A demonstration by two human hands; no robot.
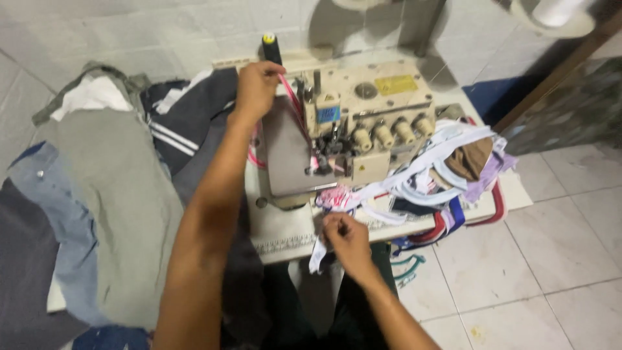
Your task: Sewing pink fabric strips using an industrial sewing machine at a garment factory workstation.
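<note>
- Lying heaped along the left edge of the worktop [285,241], a pile of garments [110,188] in grey, blue and dark striped cloth spills over the side.
- The left hand [256,87] reaches to the back of the sewing machine [350,123], its fingers closed round a pink thread [291,97] that runs down from near a dark thread cone [271,46] toward the needle area.
- The right hand [346,238] sits at the front edge of the worktop, pinching a narrow white strip of fabric [319,254] that hangs off the edge, just below the machine's bed.
- A tangle of white, red and purple trimmings [440,175] lies at the right edge, touching the machine.
- By the look of it the step in hand is threading or tensioning the machine; the next move would call for a steady, light pull on the thread while the strip is kept flat.
</note>
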